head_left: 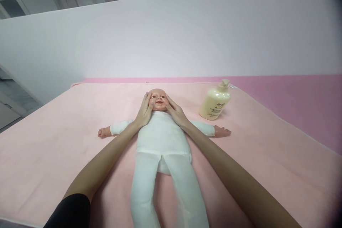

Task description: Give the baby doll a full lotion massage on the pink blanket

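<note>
A baby doll with a white soft-bodied torso and limbs and a glossy, skin-toned hard plastic head and hands [163, 133] lies on its back, its arms spread out sideways and its legs pointing toward the wearer. It rests on a pale pink, soft fabric sheet [66, 131], its head between the person's left hand [144, 112] and right hand [176, 112], its torso between the forearms. Both palms lie along the sides of the head, touching the cheeks; the fingers are extended and unclenched, cupping rather than gripping. Both forearms reach forward and converge, crossing over the doll's outstretched arms. A pale yellow plastic pump bottle with dark print [215, 103] stands tilted-looking beyond the doll's arm on the right.
</note>
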Tool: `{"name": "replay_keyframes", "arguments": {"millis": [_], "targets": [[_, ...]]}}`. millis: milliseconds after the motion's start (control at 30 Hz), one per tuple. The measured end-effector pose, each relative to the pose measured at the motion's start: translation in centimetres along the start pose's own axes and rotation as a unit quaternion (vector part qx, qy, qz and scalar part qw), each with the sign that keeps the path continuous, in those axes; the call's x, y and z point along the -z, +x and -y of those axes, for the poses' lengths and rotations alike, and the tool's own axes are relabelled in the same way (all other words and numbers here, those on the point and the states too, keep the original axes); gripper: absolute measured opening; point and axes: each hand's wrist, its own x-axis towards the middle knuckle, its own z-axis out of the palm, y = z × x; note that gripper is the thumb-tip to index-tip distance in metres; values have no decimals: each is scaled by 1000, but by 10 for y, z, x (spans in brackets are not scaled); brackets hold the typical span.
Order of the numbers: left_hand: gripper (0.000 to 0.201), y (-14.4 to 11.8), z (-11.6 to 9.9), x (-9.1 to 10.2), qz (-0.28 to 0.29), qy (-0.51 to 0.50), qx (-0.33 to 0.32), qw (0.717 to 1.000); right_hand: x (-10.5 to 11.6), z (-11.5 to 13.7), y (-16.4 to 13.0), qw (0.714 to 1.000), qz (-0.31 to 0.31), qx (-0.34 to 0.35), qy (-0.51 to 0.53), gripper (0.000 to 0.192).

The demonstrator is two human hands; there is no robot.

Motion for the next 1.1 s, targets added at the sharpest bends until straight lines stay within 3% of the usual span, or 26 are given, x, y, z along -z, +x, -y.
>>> {"name": "replay_keyframes", "arguments": {"millis": [200, 433, 667, 1100], "targets": [[89, -1, -1, 2, 15, 3, -2, 1000, -1, -1, -1, 1000, 6, 2, -3, 75], [67, -1, -2, 2, 5, -3, 3, 1000, -1, 3, -3, 1000, -14, 20, -17, 62], [92, -2, -3, 3, 22, 9, 25, 999, -5, 0, -4, 998, -20, 16, -59, 84], [74, -2, -5, 5, 29, 31, 5, 999, 4, 5, -1, 998, 3, 13, -57, 74]]}}
